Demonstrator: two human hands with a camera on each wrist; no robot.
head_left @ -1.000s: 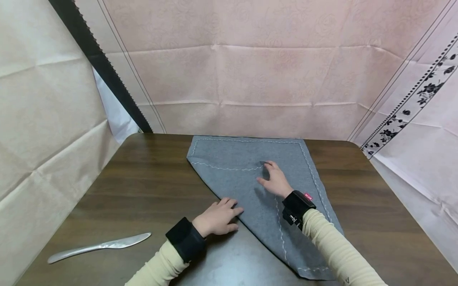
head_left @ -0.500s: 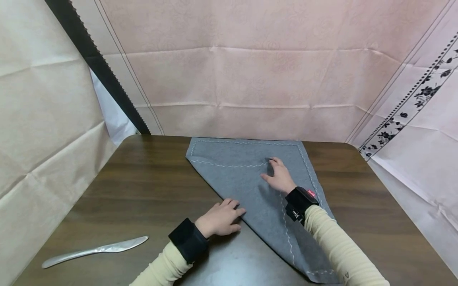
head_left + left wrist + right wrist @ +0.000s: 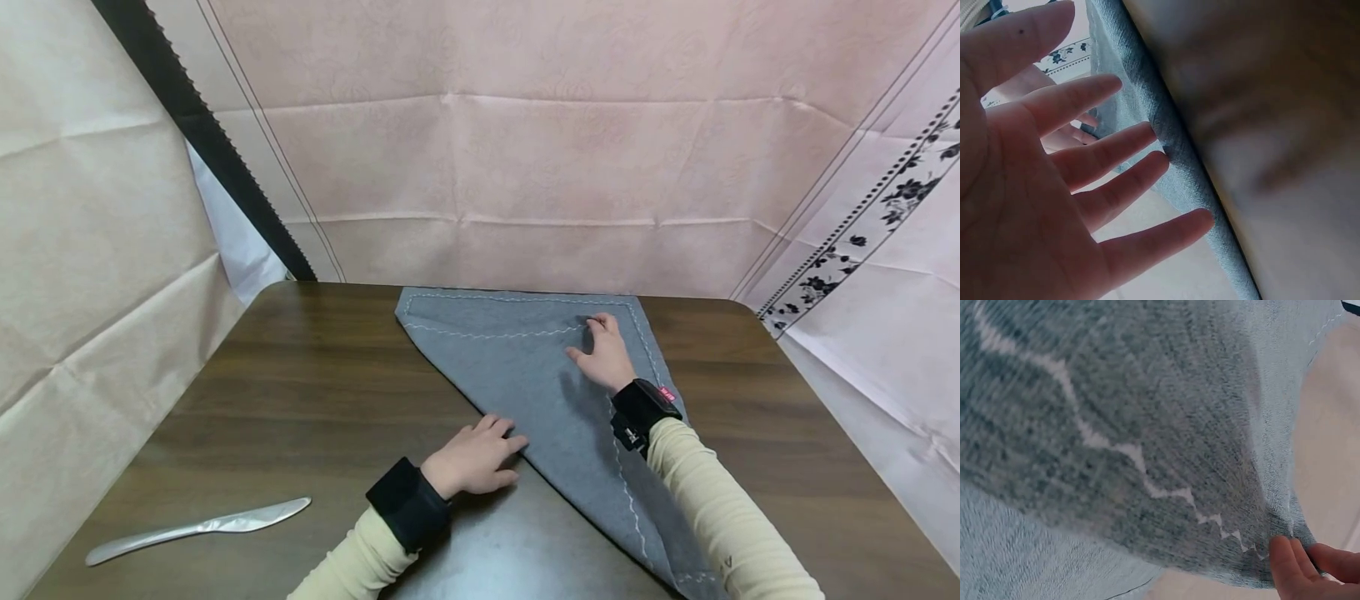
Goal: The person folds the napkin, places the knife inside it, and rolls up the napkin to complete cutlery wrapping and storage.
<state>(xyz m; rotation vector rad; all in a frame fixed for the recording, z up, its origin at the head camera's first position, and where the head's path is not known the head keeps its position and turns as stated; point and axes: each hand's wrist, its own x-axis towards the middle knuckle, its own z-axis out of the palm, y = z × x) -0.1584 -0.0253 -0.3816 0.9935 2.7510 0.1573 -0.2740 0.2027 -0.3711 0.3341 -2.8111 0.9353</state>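
A grey-blue cloth point(image 3: 517, 387) with white zigzag stitching lies folded over on the table, its fold running diagonally from back left to front right. My right hand point(image 3: 603, 358) pinches a corner of the upper layer; in the right wrist view the thumb and fingers point(image 3: 1288, 569) close on that corner, and the lifted layer slopes away from it. At the fold, my left hand point(image 3: 472, 458) has its fingers spread, and the fingertips point(image 3: 1200, 220) touch the folded edge in the left wrist view. Part of the cloth is hidden under the right forearm.
A silver table knife point(image 3: 198, 529) lies at the front left of the brown wooden table point(image 3: 322, 375). A small red tag point(image 3: 667, 393) shows on the cloth beside the right wrist. Pale draped fabric point(image 3: 555, 158) hangs behind the table.
My right hand has moved away and to the right, drawing the pinched corner toward the cloth's far right. The left hand has shifted slightly right along with the fold.
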